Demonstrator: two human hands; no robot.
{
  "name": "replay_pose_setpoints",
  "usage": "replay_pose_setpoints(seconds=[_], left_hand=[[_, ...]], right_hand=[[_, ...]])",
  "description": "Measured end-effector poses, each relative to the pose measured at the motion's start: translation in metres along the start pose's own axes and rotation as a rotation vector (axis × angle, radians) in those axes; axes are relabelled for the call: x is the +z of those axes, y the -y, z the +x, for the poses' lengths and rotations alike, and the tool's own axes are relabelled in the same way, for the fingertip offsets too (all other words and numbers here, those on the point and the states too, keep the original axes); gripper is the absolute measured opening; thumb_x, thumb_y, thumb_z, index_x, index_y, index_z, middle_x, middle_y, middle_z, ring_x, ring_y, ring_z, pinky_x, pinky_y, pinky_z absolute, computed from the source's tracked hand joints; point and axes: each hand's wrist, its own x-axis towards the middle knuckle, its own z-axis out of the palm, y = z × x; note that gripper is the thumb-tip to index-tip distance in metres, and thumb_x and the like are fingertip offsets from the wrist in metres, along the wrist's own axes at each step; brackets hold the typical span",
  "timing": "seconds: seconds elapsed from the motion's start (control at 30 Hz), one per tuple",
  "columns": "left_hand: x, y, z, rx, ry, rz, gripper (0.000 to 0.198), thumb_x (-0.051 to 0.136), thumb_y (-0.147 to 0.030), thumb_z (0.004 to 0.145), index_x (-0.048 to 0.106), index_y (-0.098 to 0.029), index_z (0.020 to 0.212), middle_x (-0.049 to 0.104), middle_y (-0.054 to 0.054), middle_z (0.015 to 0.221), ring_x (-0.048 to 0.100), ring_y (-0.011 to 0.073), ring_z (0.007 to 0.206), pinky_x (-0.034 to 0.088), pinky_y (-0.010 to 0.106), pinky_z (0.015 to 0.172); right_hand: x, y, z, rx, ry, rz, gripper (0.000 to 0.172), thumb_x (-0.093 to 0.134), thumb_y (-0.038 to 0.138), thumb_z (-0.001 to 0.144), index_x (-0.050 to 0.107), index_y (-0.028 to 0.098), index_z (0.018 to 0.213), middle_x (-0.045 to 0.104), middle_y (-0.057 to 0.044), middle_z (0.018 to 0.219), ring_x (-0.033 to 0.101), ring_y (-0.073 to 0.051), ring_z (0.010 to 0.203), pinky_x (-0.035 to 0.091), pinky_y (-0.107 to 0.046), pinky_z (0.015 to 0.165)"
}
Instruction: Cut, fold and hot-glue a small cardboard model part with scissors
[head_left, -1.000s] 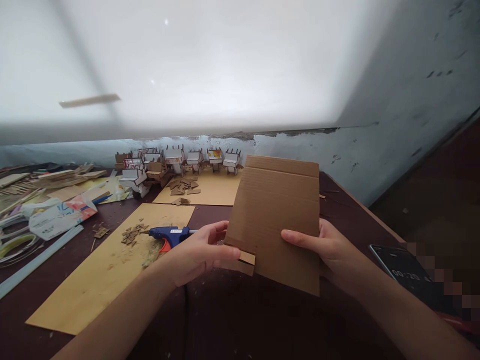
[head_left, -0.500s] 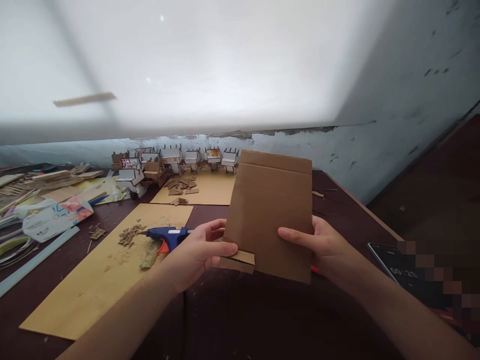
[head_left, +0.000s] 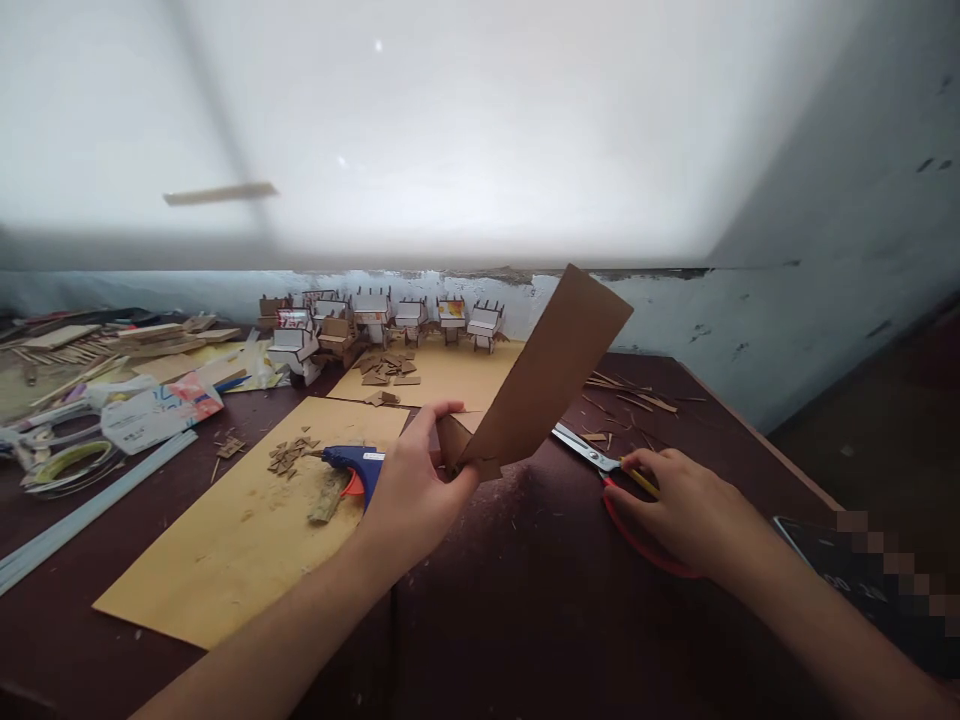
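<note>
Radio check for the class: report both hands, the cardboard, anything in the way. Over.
Left hand gripping folded brown cardboard sheet, raised, tilted. Right hand at red-handled metal scissors, firm grip unclear. Blue, red-triggered glue gun beside left hand, partly hidden.

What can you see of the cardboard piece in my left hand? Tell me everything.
The cardboard piece is plain brown, its long flat panel slanting up to the right, with smaller angled parts at its lower end. Your left hand grips that lower end, holding it above the dark table.
</note>
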Motion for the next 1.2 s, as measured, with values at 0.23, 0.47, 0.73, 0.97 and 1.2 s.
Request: replay_pose_setpoints(seconds=[0.23,0.47,0.73,0.97,1.2], left_hand=[[-0.003,0.003,0.003,0.135,-0.099,0.168,0.054,0.072,-0.025,0.082,0.054,-0.025,0.133,0.070,0.009,0.117,0.073,0.0282,0.097,0.058,0.037,0.074],[-0.011,0.005,0.007,0.441,-0.271,0.427,0.049,0.065,-0.012,0.086,0.058,-0.029,0.132,0.059,0.007,0.139,0.062,0.0271,0.125,0.058,0.040,0.100],[-0.026,-0.010,0.015,0.674,-0.535,0.786,0.061,0.062,-0.009,0.088,0.051,-0.029,0.144,0.055,0.011,0.149,0.058,0.0309,0.135,0.061,0.040,0.097],[-0.039,-0.025,0.030,0.804,-0.623,1.146,0.055,0.050,-0.008,0.096,0.049,-0.021,0.149,0.051,0.017,0.154,0.067,0.0312,0.121,0.066,0.034,0.076],[-0.047,-0.034,0.057,0.842,-0.581,1.194,0.071,0.046,-0.001,0.093,0.038,-0.023,0.160,0.042,0.017,0.162,0.060,0.0367,0.132,0.066,0.038,0.084]], right_hand=[[0.000,-0.009,0.008,0.038,0.055,-0.058,0.031,0.068,0.046,0.077,0.072,0.024,0.099,0.078,-0.012,0.102,0.072,-0.036,0.091,0.044,-0.038,0.067],[-0.006,0.003,0.005,0.089,0.023,-0.027,0.029,0.070,0.048,0.070,0.064,0.025,0.085,0.077,-0.010,0.083,0.071,-0.033,0.078,0.044,-0.036,0.063],[-0.030,0.021,-0.004,0.117,0.033,0.093,0.022,0.073,0.045,0.067,0.062,0.026,0.065,0.075,-0.010,0.070,0.070,-0.031,0.067,0.043,-0.033,0.054],[-0.033,0.043,-0.031,-0.077,0.171,0.384,0.039,0.059,0.058,0.087,0.060,0.025,0.067,0.067,-0.003,0.064,0.062,-0.023,0.061,0.039,-0.029,0.053],[-0.018,0.084,-0.077,-0.098,0.417,0.846,0.057,0.044,0.068,0.096,0.039,0.024,0.061,0.046,0.004,0.049,0.048,-0.013,0.043,0.036,-0.025,0.045]])
